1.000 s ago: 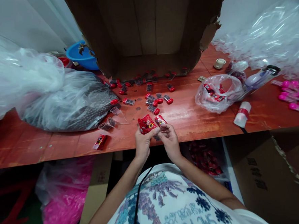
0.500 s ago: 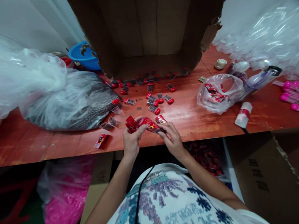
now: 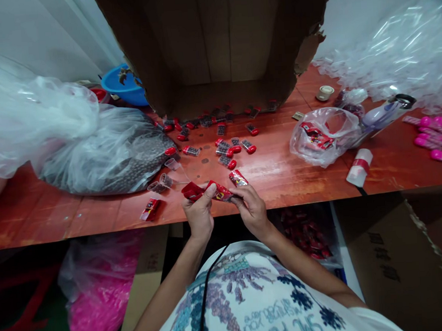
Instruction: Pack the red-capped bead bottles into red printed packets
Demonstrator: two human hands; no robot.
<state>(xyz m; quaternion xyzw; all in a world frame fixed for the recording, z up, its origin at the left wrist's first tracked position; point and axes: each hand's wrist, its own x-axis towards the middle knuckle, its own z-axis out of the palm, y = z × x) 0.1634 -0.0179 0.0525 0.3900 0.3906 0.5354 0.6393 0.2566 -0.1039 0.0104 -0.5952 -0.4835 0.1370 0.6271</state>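
Observation:
Over the table's front edge, my left hand [image 3: 200, 216] is closed with its thumb on a red printed wrapper [image 3: 220, 192]. More folded red wrappers [image 3: 191, 191] stick out on the left side of the same hand. My right hand [image 3: 253, 211] pinches the right end of the printed wrapper; its fingertips are partly hidden. Just beyond the right fingers lies a red printed packet [image 3: 238, 178]. Another red packet [image 3: 151, 209] rests left of my hands. Small clear bottles with red caps and dark beads [image 3: 225, 150] are scattered ahead.
A big cardboard box [image 3: 220, 93] opens toward me at the back. On the left is a clear bag of dark beads [image 3: 111, 152], near small clear cups [image 3: 165, 180]. A plastic bag of red wrappers [image 3: 320, 137], a white roll [image 3: 359, 168] and pink-capped tubes [image 3: 434, 135] are at right.
Both hands have come slightly down toward me. The wrapper between them has tilted, and the folded wrappers in my left hand have swung left and lower. The bottles stay put.

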